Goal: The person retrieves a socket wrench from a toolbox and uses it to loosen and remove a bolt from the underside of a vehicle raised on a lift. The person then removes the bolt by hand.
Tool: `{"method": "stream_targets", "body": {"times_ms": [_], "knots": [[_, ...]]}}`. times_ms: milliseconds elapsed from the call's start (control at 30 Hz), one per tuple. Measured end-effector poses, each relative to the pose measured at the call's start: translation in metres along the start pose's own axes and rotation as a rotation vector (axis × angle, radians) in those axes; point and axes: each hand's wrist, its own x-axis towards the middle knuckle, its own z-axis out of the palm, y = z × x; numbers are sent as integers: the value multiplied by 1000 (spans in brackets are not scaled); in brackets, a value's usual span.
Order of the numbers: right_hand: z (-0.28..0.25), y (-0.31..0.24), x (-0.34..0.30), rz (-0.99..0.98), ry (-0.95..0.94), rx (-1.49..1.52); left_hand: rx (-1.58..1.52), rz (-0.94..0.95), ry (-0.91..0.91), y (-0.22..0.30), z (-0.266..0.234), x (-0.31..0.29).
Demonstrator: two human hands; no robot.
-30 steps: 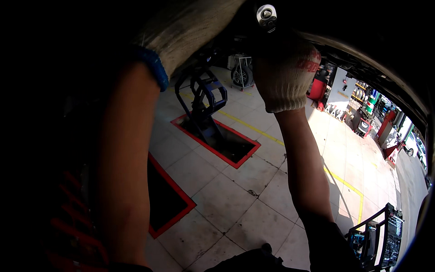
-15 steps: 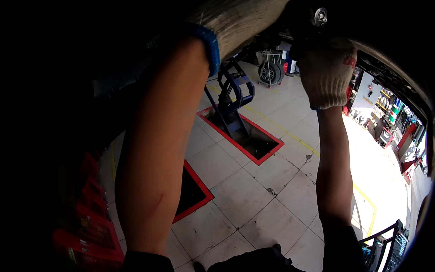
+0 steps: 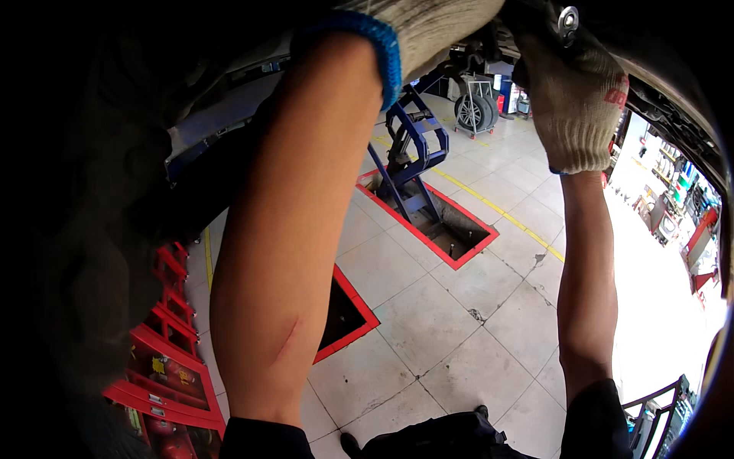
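Observation:
Both arms are raised toward the dark underside of a vehicle (image 3: pixel 665 99). My left hand (image 3: pixel 436 30), in a knitted work glove with a blue cuff, reaches up at the top edge; its fingers are out of sight. To the right, my right hand (image 3: pixel 579 103), in a matching off-white glove with red print on it, is closed. Just above its knuckles shows the shiny round head of a ratchet wrench (image 3: pixel 568 24), whose handle is hidden by the hand and the dark. What the ratchet sits on cannot be made out.
Below, a blue scissor lift (image 3: pixel 417 145) rises from a red-edged floor pit (image 3: pixel 457 264). A second red-edged pit (image 3: pixel 365 327) lies partly behind my left forearm. Red cabinets (image 3: pixel 172 367) stand at left, a wheeled tyre rack (image 3: pixel 475 107) farther back, and a dark-framed cart (image 3: pixel 661 413) at lower right.
The view has shifted, so floor, arms and lift sit farther right in the picture. The picture is brighter. My right hand stays closed at the ratchet wrench.

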Motion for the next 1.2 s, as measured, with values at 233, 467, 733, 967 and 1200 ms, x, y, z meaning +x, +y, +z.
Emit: {"method": "stream_targets", "body": {"times_ms": [233, 467, 733, 967, 1200], "knots": [[-19, -24, 20, 492, -114, 564, -13, 36, 59, 2, 19, 6], [-2, -9, 14, 425, 6, 757, -35, 131, 44, -5, 17, 7], [-14, -18, 13, 353, -49, 568, 53, -9, 76, 2, 12, 5], [-8, -13, 8, 359, -70, 354, -100, 138, 4, -4, 14, 3], [-12, -10, 8, 331, -35, 389, -26, 90, 6, 8, 11, -2]]}}
